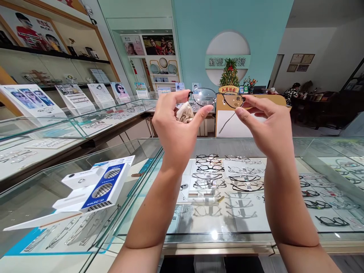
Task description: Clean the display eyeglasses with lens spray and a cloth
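A pair of thin dark-framed eyeglasses [205, 97] is held up at eye height between my two hands, above the glass counter. My left hand [178, 121] grips the left end of the frame with its fingers. A crumpled pale cloth [185, 112] is tucked in that same palm. My right hand [269, 121] pinches the frame's right end between thumb and fingers. One thin temple arm hangs down below the right lens. Both lenses are clear, and the shop behind shows through them.
Below my arms, a glass display counter [196, 237] holds rows of eyeglasses [210, 167]. A blue and white cardboard display [105, 185] stands on the glass at left. Farther left runs another glass case with promotional cards [72, 99]. A person [291, 93] is at the far right.
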Demonstrator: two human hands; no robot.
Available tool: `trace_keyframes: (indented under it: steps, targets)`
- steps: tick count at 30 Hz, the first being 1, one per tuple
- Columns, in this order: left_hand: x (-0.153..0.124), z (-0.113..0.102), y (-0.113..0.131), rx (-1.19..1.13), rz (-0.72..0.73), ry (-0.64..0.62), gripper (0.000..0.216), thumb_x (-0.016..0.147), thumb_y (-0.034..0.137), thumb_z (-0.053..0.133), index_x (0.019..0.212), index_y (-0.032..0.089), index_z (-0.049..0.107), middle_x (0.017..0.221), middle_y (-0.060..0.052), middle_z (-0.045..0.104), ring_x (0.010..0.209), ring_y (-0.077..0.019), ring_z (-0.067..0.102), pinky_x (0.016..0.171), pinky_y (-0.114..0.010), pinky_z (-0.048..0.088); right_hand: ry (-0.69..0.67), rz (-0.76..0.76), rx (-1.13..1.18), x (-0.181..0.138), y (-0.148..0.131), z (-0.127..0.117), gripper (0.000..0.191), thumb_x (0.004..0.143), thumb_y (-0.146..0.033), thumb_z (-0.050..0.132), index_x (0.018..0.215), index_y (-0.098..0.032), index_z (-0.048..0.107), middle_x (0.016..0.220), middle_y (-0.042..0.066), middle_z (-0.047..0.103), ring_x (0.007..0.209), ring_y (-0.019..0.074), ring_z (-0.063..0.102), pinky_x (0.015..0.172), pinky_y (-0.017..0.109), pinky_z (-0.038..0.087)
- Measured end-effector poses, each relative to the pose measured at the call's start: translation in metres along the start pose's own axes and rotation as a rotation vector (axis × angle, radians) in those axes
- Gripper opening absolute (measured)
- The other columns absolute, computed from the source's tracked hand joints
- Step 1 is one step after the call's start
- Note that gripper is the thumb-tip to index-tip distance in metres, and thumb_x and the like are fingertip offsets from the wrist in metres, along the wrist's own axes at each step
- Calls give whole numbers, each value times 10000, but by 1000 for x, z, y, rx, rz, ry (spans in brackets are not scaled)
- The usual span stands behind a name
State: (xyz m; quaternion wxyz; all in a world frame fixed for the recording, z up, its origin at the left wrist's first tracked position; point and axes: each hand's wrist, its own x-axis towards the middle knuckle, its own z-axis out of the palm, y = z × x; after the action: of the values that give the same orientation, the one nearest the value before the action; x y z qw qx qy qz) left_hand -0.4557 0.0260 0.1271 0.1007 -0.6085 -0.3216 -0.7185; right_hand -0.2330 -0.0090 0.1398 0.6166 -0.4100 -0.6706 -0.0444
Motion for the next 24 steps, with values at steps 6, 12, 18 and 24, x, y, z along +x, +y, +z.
trace_keyframes:
  steps: [6,12,18,24]
  targets:
    - [1,-1,3,42,68,37,476,892,669,876,1184,327,723,1170,-73,751,1232,-350,716,984,-499,630,-48,9,-4,-1,5,3,414,961,-575,808,1266,-300,853,1134,71,867,980,271,809,951,523,655]
    - [2,-3,7,69,84,45,454,877,640,901,1185,342,752,1165,-68,763,1167,-327,738,978,-487,649,-61,2,-20,-1,7,4,437,966,-609,791,1263,-294,847,1143,75,870,1003,285,812,979,550,648]
    - [4,-1,-3,16,43,10,486,846,656,923,1168,328,764,1181,-72,773,1175,-334,738,1012,-499,623,2,-25,-47,0,3,4,415,962,-606,799,1254,-312,831,1190,87,846,1027,293,801,991,556,638]
    - [6,1,-10,-16,-11,-46,528,853,715,889,1161,302,768,1166,-79,796,1155,-326,749,1051,-499,604,93,-84,-48,0,-3,7,369,953,-541,821,1235,-306,791,1217,107,789,1082,305,760,991,539,633]
